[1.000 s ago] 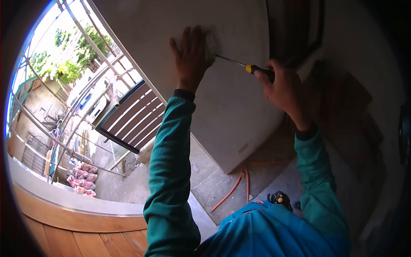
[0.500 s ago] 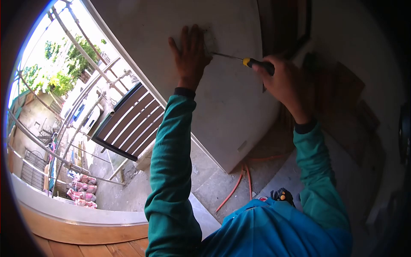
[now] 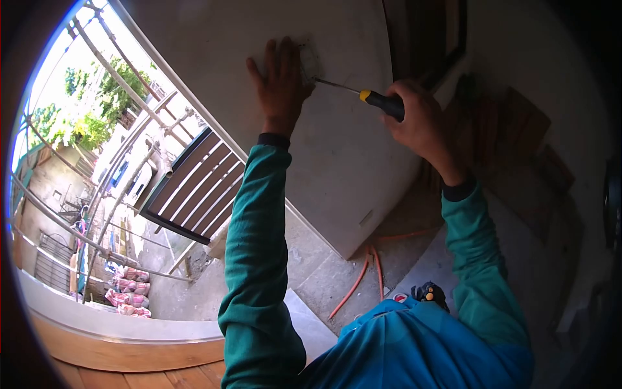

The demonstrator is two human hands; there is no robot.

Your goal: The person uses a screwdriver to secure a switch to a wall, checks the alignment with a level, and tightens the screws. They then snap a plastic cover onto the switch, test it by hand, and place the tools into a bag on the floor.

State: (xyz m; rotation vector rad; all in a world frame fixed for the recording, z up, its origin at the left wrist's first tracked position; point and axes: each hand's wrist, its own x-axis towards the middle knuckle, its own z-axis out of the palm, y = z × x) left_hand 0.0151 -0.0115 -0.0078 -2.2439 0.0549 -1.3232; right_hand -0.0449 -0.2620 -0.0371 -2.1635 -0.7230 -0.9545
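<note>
Screwdriver [image 3: 363, 93] is gripped in the right hand [image 3: 418, 123]; fingers are wrapped tight round the black-and-yellow handle, near its rear end. The thin steel shaft is aimed leftward and slightly up at a small recessed box [image 3: 307, 59] set in the grey plastered wall [image 3: 350, 168]; the tip appears to be at the box's edge, though actual contact cannot be confirmed.

Left hand [image 3: 278, 81] is laid flat on the wall, fingers spread, just beside the box and partly over its left side. Nothing is pinched in it.

Handling, as judged: the tool is light and stiff, and the handle looks moulded for grip, so slipping is unlikely there. The bare shaft is smooth and narrow, a poor place to hold. The handle is best taken full-fist, as is done now. The tip could skid off toward the left hand's fingers if side load is applied.

Orange conduit [image 3: 355, 285] is seen on the concrete floor [image 3: 311, 272] below. A metal railing [image 3: 129, 97] stands to the left.
</note>
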